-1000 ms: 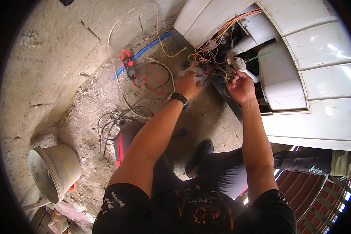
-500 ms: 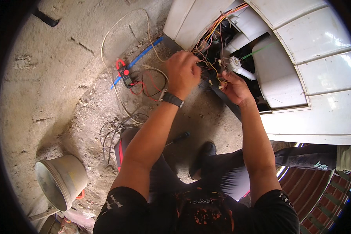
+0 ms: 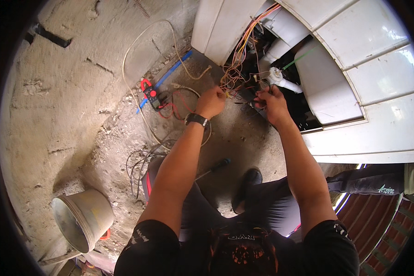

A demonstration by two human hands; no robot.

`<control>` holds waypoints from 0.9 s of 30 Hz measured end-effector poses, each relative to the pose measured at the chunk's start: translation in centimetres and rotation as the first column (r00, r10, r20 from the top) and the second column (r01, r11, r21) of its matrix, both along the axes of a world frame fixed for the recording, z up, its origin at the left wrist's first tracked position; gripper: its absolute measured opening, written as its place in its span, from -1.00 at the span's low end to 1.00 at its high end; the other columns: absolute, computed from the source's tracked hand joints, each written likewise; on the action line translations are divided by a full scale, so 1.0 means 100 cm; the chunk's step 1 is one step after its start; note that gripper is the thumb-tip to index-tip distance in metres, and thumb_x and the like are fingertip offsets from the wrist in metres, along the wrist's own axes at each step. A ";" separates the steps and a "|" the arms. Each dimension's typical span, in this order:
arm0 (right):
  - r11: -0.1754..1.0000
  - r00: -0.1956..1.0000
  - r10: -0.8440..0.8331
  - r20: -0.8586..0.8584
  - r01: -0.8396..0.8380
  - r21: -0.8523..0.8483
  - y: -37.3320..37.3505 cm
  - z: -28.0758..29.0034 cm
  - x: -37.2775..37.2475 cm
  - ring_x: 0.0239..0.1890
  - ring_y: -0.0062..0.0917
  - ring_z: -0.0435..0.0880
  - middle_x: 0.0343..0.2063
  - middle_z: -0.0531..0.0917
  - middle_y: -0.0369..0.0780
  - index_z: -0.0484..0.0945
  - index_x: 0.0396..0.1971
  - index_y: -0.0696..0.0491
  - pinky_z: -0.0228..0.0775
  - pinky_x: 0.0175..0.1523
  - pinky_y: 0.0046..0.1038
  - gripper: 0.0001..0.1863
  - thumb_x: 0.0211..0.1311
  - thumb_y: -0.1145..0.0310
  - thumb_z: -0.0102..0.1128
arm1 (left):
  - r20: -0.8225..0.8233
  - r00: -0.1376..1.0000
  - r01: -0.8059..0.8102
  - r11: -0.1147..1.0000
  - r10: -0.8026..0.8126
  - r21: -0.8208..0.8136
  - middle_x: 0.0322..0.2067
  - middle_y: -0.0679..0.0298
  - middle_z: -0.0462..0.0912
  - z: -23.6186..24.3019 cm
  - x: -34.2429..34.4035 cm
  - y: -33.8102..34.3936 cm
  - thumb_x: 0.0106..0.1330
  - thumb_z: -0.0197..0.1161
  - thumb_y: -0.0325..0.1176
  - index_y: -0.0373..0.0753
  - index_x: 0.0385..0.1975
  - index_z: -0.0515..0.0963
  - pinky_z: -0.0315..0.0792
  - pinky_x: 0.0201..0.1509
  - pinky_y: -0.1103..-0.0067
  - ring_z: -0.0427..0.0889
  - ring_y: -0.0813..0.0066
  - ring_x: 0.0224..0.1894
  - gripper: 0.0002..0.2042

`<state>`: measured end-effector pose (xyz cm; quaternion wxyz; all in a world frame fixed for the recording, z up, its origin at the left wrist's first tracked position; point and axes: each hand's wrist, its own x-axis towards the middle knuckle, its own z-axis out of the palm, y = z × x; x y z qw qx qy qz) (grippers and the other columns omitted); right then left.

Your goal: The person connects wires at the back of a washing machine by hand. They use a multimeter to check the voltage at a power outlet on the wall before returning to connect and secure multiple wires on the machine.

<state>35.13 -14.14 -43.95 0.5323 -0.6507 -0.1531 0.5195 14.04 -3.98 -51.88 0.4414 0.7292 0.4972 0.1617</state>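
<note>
My left hand (image 3: 210,103), a dark watch on its wrist, is closed with its fingertips on thin wires of a tangled harness (image 3: 233,76). A small yellowish tip shows beside those fingers. My right hand (image 3: 276,106) pinches thin wires at the lower edge of the opening in a white appliance cabinet (image 3: 382,99); the exact ends between its fingers are too small to make out. Orange, yellow and brown strands run up from the tangle into the cabinet's upper corner. Just above my right hand sits a white plastic pipe fitting (image 3: 277,76).
A red and black clamp meter (image 3: 150,94) with leads lies left of my hands, against a blue tube (image 3: 172,71). A pale cable (image 3: 124,64) loops over the dirt floor. Nearer are a screwdriver (image 3: 221,163), black cable coils (image 3: 138,165) and a tipped bucket (image 3: 89,216).
My left hand has come down and slightly left, its fingertips now at the wires. The right hand has turned and shifted slightly left. The view has shifted a little.
</note>
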 end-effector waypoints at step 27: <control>0.943 0.916 0.329 -0.228 -0.333 0.020 -0.004 0.023 0.015 -0.27 -0.49 0.65 -0.27 0.68 -0.19 0.47 0.10 0.08 0.44 -0.14 -0.48 -0.72 0.46 0.39 0.07 | 0.410 0.835 0.459 0.875 -0.366 -0.155 -0.11 0.14 0.67 0.014 0.015 -0.019 0.37 0.29 -0.40 -0.33 0.07 0.56 0.56 0.01 0.49 0.69 0.37 -0.12 -0.69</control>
